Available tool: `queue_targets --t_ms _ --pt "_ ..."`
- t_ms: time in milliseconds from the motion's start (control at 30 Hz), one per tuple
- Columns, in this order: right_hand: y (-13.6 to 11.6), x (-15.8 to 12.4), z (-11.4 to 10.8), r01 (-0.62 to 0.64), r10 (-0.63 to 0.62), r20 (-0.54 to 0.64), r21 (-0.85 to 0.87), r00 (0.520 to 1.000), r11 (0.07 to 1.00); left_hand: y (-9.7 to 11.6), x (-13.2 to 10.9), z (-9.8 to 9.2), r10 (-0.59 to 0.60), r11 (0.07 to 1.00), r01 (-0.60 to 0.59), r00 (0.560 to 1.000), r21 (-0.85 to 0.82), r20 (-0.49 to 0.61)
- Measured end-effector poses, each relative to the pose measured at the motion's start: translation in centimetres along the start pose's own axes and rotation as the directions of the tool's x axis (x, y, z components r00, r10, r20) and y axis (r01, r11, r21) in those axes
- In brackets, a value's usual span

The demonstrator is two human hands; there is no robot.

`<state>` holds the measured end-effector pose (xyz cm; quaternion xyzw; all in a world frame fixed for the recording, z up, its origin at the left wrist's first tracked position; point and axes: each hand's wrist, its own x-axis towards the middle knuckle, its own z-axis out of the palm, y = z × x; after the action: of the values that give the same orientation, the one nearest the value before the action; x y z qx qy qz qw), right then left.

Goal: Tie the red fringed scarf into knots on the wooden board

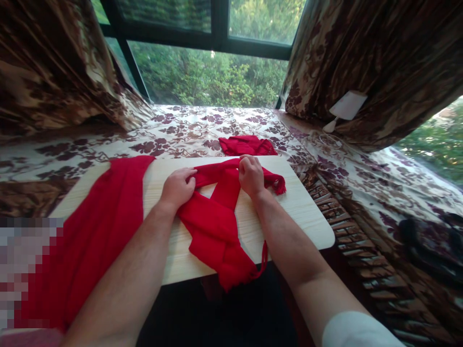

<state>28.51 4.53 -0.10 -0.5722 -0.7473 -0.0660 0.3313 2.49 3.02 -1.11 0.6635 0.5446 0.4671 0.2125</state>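
Note:
A red knitted scarf (217,224) lies folded across a pale wooden board (300,212), with one end hanging over the near edge. My left hand (178,187) is closed, pinching the scarf's folded edge near the middle of the board. My right hand (251,176) is closed on the scarf's upper strip, close to its fringed end (278,183). A second long red cloth (94,231) drapes over the left part of the board. A third red piece (247,145) lies bunched on the bedding behind the board.
The board rests on floral brown-and-cream bedding (188,130). Patterned curtains (365,53) hang at both sides of a window (206,77). A white charger with cable (345,108) lies at the right. A pixelated patch covers the lower left corner.

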Motion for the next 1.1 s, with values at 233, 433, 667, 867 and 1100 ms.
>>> queue_targets --t_ms 233,433,667,867,1100 --pt "0.5 -0.5 0.2 -0.040 0.036 0.055 0.073 0.998 0.997 -0.2 -0.2 0.2 -0.037 0.996 0.040 0.998 -0.084 0.046" --pt "-0.7 0.8 0.7 -0.116 0.099 0.079 0.253 0.992 0.960 -0.6 0.0 0.4 -0.027 0.998 0.025 0.999 0.052 0.046" --pt "-0.8 5.9 2.3 -0.186 0.015 0.391 0.403 0.920 0.896 -1.3 0.1 0.6 0.083 0.960 -0.111 0.989 0.255 0.120" --pt "-0.8 8.2 2.5 -0.151 -0.039 0.535 0.307 0.844 0.940 -1.2 0.0 0.6 0.094 0.946 -0.130 0.987 0.296 0.133" --pt "-1.2 8.5 0.4 0.206 -0.179 0.566 0.017 0.805 0.978 -0.9 0.0 0.4 0.076 0.946 -0.115 0.988 0.304 0.135"
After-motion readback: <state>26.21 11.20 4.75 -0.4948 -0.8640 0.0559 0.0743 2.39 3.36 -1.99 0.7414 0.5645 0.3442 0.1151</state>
